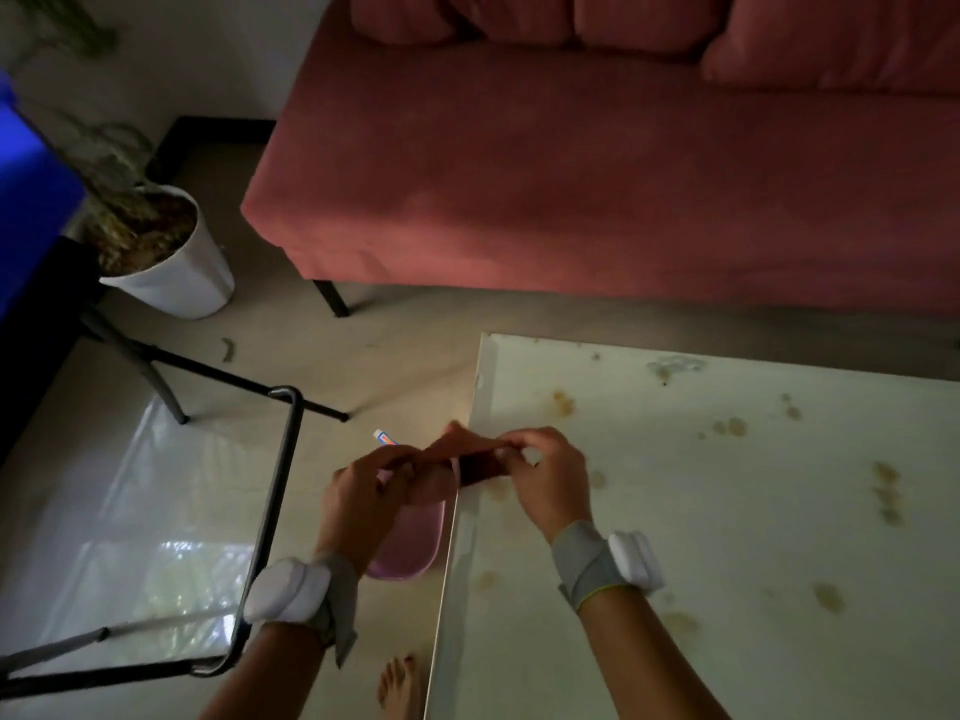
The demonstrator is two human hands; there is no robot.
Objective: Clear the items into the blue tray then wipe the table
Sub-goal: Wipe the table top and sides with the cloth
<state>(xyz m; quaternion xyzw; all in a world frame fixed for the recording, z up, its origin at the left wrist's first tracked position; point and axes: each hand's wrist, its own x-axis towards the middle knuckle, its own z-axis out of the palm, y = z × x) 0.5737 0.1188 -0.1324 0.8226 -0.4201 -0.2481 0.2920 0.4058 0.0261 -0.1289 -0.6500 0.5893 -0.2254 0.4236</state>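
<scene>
Both my hands hold a reddish-brown cloth (467,449) stretched between them, over the left edge of the white table (727,511). My left hand (374,485) pinches its left end above the floor. My right hand (545,470) pinches its right end just above the tabletop. Brownish stains (730,427) are scattered across the table. The blue tray (26,200) shows at the far left edge, partly cut off by the frame.
A pink slipper (410,548) and a small tube (387,438) lie on the floor under my left hand. A metal-framed glass side table (275,491) stands at left. A potted plant (161,252) and a red sofa (597,174) stand beyond. My bare foot (400,688) shows below.
</scene>
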